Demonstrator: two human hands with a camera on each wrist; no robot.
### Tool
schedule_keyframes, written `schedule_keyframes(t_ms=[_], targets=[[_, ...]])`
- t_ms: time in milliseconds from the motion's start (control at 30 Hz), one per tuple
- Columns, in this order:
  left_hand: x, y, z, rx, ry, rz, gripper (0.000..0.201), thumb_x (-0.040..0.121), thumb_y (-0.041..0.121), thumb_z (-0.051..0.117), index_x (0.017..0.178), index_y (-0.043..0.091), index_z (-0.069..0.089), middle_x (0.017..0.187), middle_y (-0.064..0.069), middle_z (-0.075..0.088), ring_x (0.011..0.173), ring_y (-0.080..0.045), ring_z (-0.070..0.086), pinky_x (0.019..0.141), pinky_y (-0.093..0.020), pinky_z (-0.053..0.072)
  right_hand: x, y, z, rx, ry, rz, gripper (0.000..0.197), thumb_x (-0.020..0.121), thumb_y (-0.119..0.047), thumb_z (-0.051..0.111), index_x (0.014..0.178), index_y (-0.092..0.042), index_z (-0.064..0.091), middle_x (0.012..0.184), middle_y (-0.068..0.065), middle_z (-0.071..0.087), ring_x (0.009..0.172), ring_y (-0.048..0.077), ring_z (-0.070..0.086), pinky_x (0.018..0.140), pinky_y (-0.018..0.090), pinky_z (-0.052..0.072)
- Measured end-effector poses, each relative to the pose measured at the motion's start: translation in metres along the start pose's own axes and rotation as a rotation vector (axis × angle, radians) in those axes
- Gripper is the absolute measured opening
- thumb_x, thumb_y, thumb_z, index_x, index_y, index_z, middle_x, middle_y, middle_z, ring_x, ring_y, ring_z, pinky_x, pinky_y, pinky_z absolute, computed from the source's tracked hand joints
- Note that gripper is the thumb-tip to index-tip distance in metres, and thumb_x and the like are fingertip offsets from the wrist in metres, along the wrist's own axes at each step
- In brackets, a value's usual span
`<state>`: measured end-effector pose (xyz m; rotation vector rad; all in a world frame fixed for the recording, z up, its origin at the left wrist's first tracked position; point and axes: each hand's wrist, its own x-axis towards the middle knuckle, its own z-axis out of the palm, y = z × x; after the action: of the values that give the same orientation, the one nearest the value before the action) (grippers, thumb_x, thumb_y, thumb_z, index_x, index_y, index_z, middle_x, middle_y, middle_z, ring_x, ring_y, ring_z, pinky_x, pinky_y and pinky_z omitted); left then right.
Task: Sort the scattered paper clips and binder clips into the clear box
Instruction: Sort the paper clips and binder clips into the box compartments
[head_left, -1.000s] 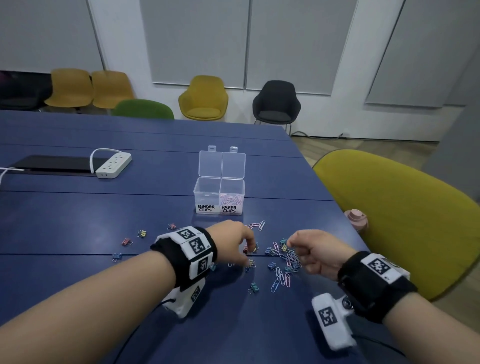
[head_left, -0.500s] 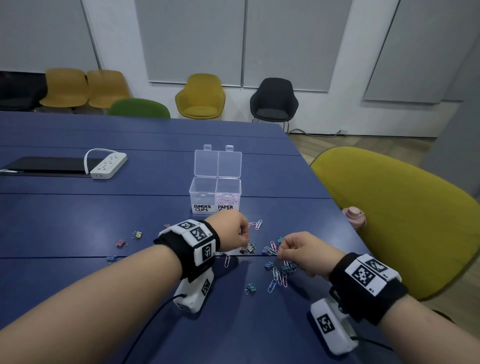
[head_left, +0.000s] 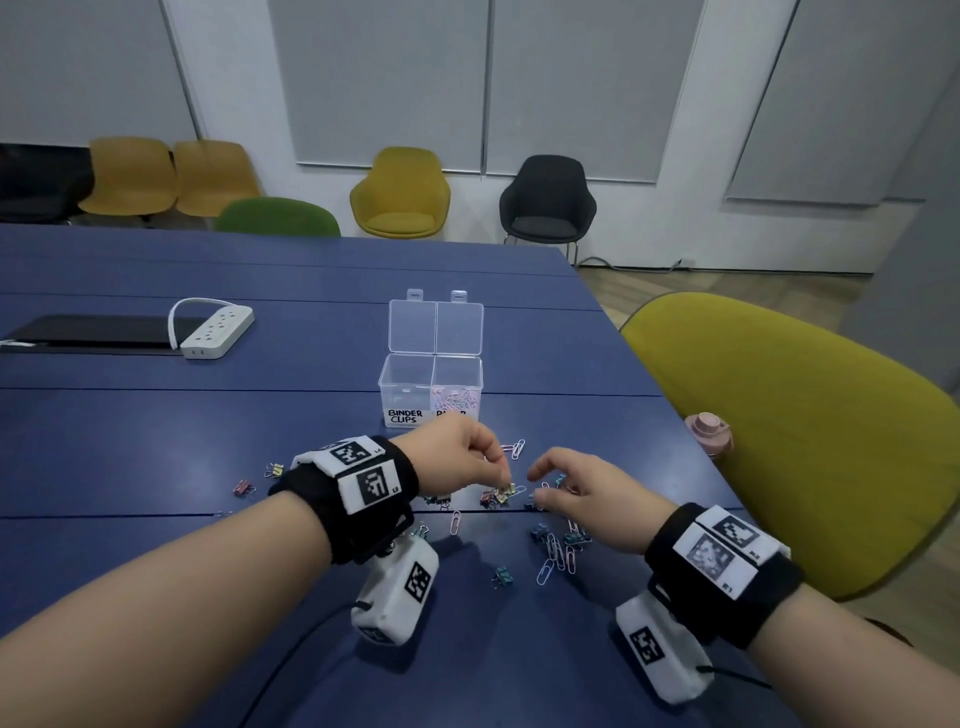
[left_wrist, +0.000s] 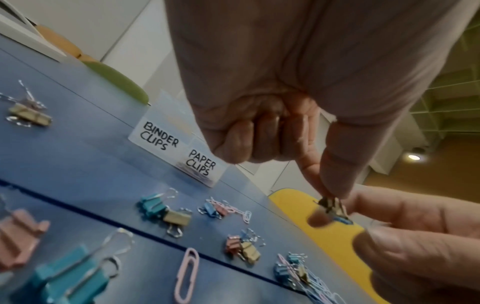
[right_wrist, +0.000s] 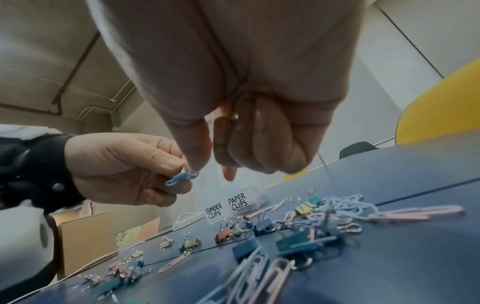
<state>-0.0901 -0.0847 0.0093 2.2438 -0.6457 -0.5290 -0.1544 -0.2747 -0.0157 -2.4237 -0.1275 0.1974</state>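
Note:
The clear two-part box (head_left: 431, 384), labelled binder clips and paper clips, stands open on the blue table (head_left: 156, 441); its right half holds paper clips. Just in front of it my left hand (head_left: 503, 480) pinches a small yellow binder clip (left_wrist: 331, 204) with a blue paper clip (right_wrist: 182, 178) hanging from it. My right hand (head_left: 535, 486) is close beside it, thumb touching the blue paper clip, index finger apart. Its other fingers are curled, with a glint of metal (right_wrist: 235, 116) between them. Loose clips (head_left: 556, 551) lie scattered under both hands.
A white power strip (head_left: 215, 332) and a black flat panel (head_left: 93, 332) lie at the far left. A yellow-green chair (head_left: 779, 426) stands at the table's right edge, with a pink bottle top (head_left: 709, 431) beside it. More binder clips (head_left: 243, 487) lie left of my left wrist.
My left hand has risen from the table with the clips pinched and moved towards the right hand. The right hand's thumb and index finger have uncurled from a fist and meet the left.

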Motion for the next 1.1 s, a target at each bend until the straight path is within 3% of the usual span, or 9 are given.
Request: schedule_keyframes(t_ms=[100, 200, 333, 400, 600, 700, 800, 933, 1100], targets=[[-0.002, 0.001, 0.002, -0.03, -0.025, 0.019, 0.007, 0.082, 0.02, 0.07, 0.075, 0.019, 0.069, 0.039, 0.011, 0.04, 0.038, -0.008, 0.029, 0.043, -0.018, 0.027, 0.002, -0.006, 0.006, -0.034, -0.063, -0.066, 0.013, 0.093, -0.031, 0.054, 0.105, -0.026, 0.056, 0.06, -0.004, 0.047, 0.048, 0.006, 0.039, 0.051, 0.017, 0.033], [-0.004, -0.001, 0.002, -0.061, -0.03, 0.007, 0.011, 0.084, 0.02, 0.069, 0.073, 0.02, 0.068, 0.044, 0.01, 0.041, 0.042, -0.011, 0.03, 0.045, -0.02, 0.028, 0.002, -0.01, 0.008, -0.076, -0.052, -0.106, 0.008, 0.093, -0.032, 0.053, 0.086, -0.031, 0.054, 0.07, 0.0, 0.053, 0.057, 0.011, 0.042, 0.058, 0.023, 0.036], [-0.006, -0.006, 0.001, -0.143, -0.062, -0.03, 0.015, 0.086, 0.019, 0.067, 0.071, 0.022, 0.067, 0.052, 0.006, 0.045, 0.049, -0.012, 0.031, 0.048, -0.023, 0.029, -0.001, -0.014, 0.008, -0.106, -0.041, -0.146, 0.025, 0.093, -0.03, 0.053, 0.07, -0.036, 0.047, 0.065, -0.006, 0.049, 0.055, 0.007, 0.041, 0.055, 0.018, 0.034], [-0.006, -0.009, 0.001, -0.233, -0.058, -0.049, 0.017, 0.086, 0.018, 0.065, 0.07, 0.022, 0.066, 0.061, 0.002, 0.043, 0.053, -0.012, 0.032, 0.049, -0.022, 0.03, -0.004, -0.015, 0.006, -0.104, -0.028, -0.164, 0.026, 0.093, -0.028, 0.053, 0.068, -0.034, 0.047, 0.061, -0.007, 0.047, 0.054, 0.006, 0.039, 0.053, 0.016, 0.032], [-0.01, -0.008, 0.004, -0.308, -0.15, -0.006, 0.005, 0.075, 0.025, 0.06, 0.071, 0.023, 0.06, 0.064, 0.008, 0.047, 0.057, -0.008, 0.033, 0.054, -0.02, 0.029, -0.01, -0.02, -0.007, -0.017, -0.082, -0.142, 0.025, 0.091, -0.022, 0.058, 0.068, -0.03, 0.052, 0.055, -0.008, 0.043, 0.046, 0.004, 0.038, 0.049, 0.012, 0.031], [-0.011, -0.004, 0.006, -0.346, -0.184, 0.011, 0.006, 0.074, 0.019, 0.054, 0.071, 0.022, 0.057, 0.059, 0.01, 0.044, 0.053, -0.006, 0.032, 0.053, -0.018, 0.027, -0.014, -0.023, -0.009, 0.105, -0.105, -0.121, 0.022, 0.09, -0.017, 0.06, 0.069, -0.025, 0.057, 0.058, -0.005, 0.043, 0.049, 0.004, 0.034, 0.05, 0.014, 0.031], [-0.013, 0.0, 0.008, -0.445, -0.188, 0.023, 0.006, 0.071, 0.016, 0.051, 0.066, 0.019, 0.053, 0.05, 0.008, 0.033, 0.046, -0.006, 0.025, 0.048, -0.018, 0.022, -0.019, -0.025, -0.012, 0.286, -0.068, -0.091, 0.021, 0.088, -0.01, 0.061, 0.069, -0.017, 0.059, 0.045, -0.012, 0.042, 0.043, 0.002, 0.032, 0.044, 0.013, 0.029], [-0.019, 0.003, 0.008, -0.538, -0.169, 0.062, 0.01, 0.068, 0.018, 0.054, 0.058, 0.022, 0.054, 0.045, 0.009, 0.03, 0.045, -0.007, 0.024, 0.047, -0.018, 0.021, -0.024, -0.032, -0.013, 0.491, -0.029, -0.06, 0.028, 0.087, -0.002, 0.058, 0.063, -0.016, 0.06, 0.042, -0.01, 0.04, 0.041, 0.011, 0.027, 0.042, 0.02, 0.022], [-0.034, 0.007, 0.0, -0.618, 0.004, 0.116, 0.008, 0.073, 0.017, 0.056, 0.065, 0.021, 0.058, 0.048, 0.011, 0.037, 0.045, -0.005, 0.027, 0.049, -0.022, 0.02, -0.019, -0.045, -0.01, 0.739, 0.124, -0.049, 0.027, 0.086, 0.0, 0.056, 0.063, -0.013, 0.06, 0.049, 0.003, 0.03, 0.043, 0.013, 0.02, 0.041, 0.018, 0.018]])
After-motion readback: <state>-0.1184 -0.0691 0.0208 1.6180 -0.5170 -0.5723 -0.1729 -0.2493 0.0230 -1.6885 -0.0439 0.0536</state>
